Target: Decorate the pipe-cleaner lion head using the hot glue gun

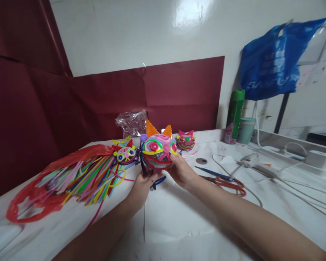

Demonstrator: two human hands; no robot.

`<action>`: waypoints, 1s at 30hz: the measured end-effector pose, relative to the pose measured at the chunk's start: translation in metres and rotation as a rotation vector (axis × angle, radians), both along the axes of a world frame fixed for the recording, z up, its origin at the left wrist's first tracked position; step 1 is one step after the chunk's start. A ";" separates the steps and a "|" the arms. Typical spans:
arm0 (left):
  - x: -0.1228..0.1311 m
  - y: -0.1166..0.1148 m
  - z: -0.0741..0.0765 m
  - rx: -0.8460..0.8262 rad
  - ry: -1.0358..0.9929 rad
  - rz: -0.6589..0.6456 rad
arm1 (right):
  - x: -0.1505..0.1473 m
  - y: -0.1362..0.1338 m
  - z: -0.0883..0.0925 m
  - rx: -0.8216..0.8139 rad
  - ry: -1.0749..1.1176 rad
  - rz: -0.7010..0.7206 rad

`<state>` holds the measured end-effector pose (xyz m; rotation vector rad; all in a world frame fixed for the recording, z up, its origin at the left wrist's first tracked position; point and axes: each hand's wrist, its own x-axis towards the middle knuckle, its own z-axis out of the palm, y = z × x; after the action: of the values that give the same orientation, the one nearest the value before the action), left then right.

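Note:
Both hands hold up a round lion-head craft [158, 150] covered in coloured pipe cleaners, with orange pointed ears, pink eyes and a red-edged mouth. My left hand [143, 186] grips it from below on the left, fingers partly hidden behind it. At its right side, the thumb of my right hand [182, 171] presses near the mouth; the other fingers are out of sight. Behind on the table stand a similar head with red ears [125, 155] and another with pink ears [186, 140]. A dark blue strip [159, 181] shows beneath the held craft.
Loose pipe cleaners [89, 177] spill from a red plastic bag [78, 157] on the left. To the right lie orange-handled scissors [230, 185], cables and a white adapter [319, 160]. A green spray can [235, 116] and a pale green cup [246, 130] stand behind, below a blue bag [274, 59].

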<state>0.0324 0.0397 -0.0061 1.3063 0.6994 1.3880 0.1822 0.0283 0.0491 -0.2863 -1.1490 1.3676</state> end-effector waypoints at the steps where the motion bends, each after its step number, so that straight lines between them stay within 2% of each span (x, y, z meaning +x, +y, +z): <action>1: 0.000 -0.001 0.001 -0.024 0.010 -0.008 | -0.001 -0.001 0.000 0.005 -0.010 -0.002; 6: 0.000 -0.003 0.000 -0.147 0.043 -0.043 | -0.003 0.002 -0.003 -0.010 0.022 -0.084; 11: 0.000 -0.005 -0.004 -0.174 0.164 -0.089 | -0.001 0.009 -0.006 -0.036 0.038 -0.146; 14: 0.001 -0.005 -0.005 -0.158 0.154 -0.042 | 0.001 0.013 -0.007 -0.047 0.037 -0.169; 20: 0.001 -0.002 -0.004 -0.215 -0.006 0.015 | 0.009 0.022 -0.011 0.013 0.069 -0.135; 26: -0.001 -0.002 -0.005 -0.187 0.068 0.030 | 0.012 0.022 -0.012 0.051 -0.011 -0.107; 30: -0.001 0.001 -0.006 -0.177 0.072 0.068 | 0.013 0.022 -0.012 0.091 -0.078 -0.151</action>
<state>0.0315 0.0407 -0.0122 1.2059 0.9020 1.3060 0.1957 0.0499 0.0367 -0.3558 -1.2259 1.1775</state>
